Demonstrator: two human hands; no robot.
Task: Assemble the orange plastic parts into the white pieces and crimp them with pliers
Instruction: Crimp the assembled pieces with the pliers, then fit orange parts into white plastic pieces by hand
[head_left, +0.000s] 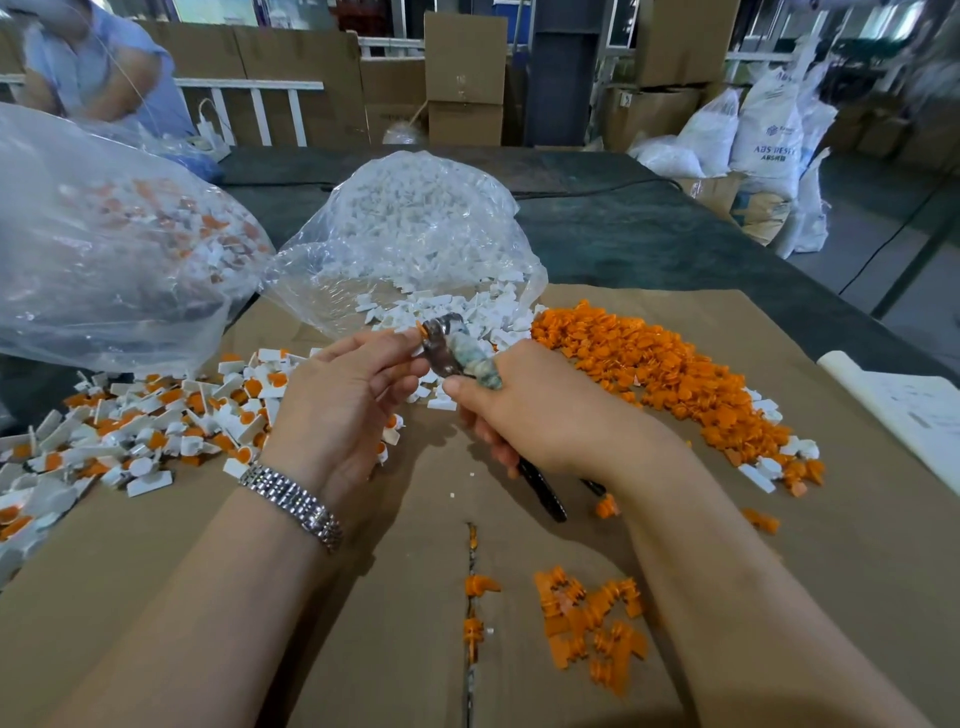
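My right hand (535, 410) grips the pliers (452, 353), whose black handles stick out below my palm. The worn jaws point up and left. My left hand (353, 384) pinches a small piece with an orange part (418, 329) at the plier jaws; the white part of it is mostly hidden by my fingers. A heap of loose orange parts (670, 374) lies to the right. White pieces (467, 317) spill from a clear bag (415, 234) just behind my hands. Assembled orange-and-white pieces (156, 421) are piled at the left.
A second clear bag (104, 249) with assembled pieces stands at the far left. A few orange parts (597, 623) lie on the brown cardboard (260, 597) near me. White paper (904, 410) lies at the right edge. A person sits at the back left.
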